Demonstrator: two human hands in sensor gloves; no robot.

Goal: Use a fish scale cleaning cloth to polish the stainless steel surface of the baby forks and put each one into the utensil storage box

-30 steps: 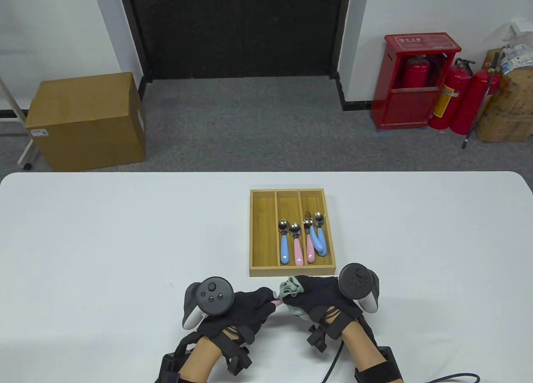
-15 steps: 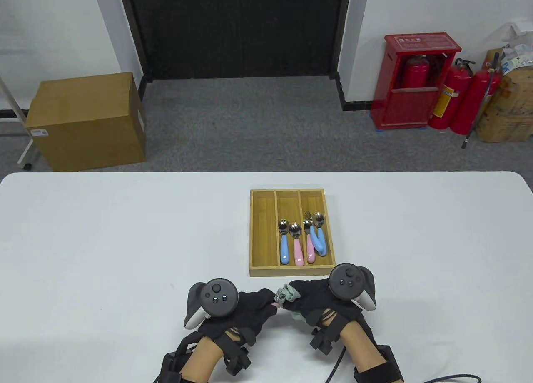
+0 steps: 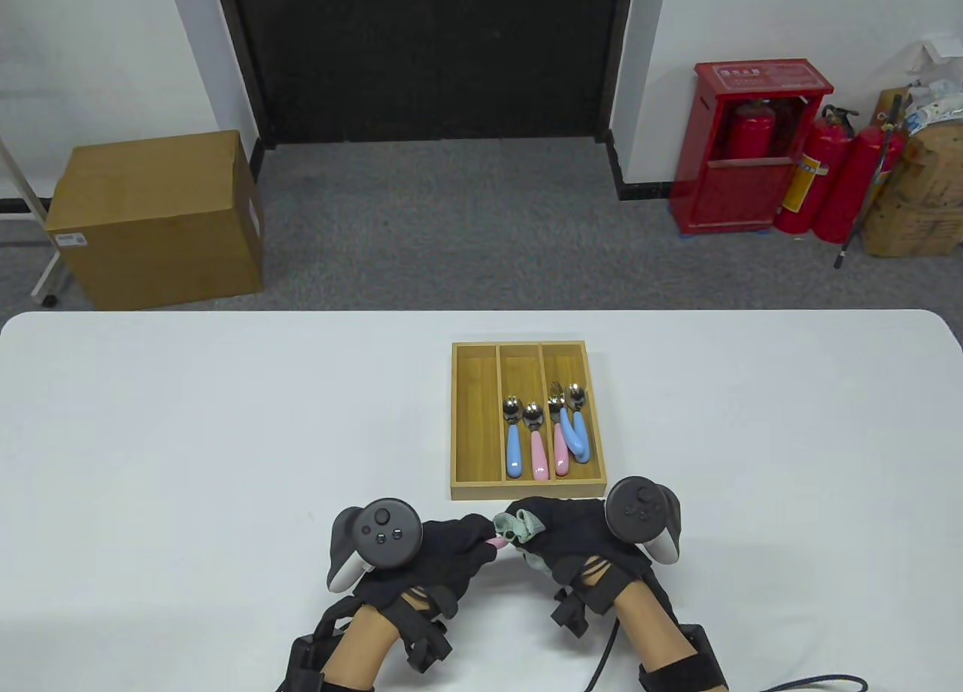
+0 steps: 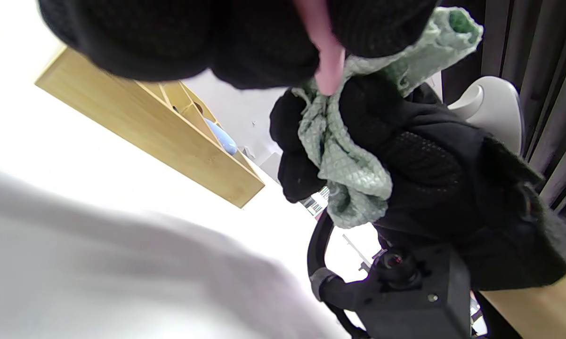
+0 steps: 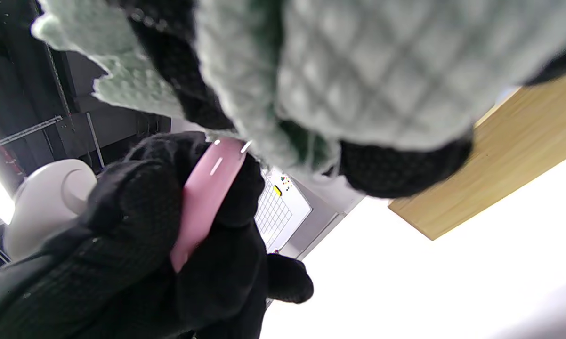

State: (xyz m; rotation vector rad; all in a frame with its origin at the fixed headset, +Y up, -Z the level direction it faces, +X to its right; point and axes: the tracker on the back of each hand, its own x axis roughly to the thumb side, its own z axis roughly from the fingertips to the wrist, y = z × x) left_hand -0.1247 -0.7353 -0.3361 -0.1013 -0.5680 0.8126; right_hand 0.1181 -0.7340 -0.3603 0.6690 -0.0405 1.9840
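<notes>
Pink-handled fork: handle visible, steel end buried in the cloth. Pale green textured cloth: bunched around the fork's head. Wooden storage box: three compartments, just beyond, on the worktop; middle compartment holds two spoons, right compartment three utensils, left compartment bare.

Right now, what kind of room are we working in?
Probably a workroom or data-collection space, not a kitchen. A white table stands on grey carpet; behind it are a red fire extinguisher cabinet with loose extinguishers and a cardboard box on the floor.
</notes>
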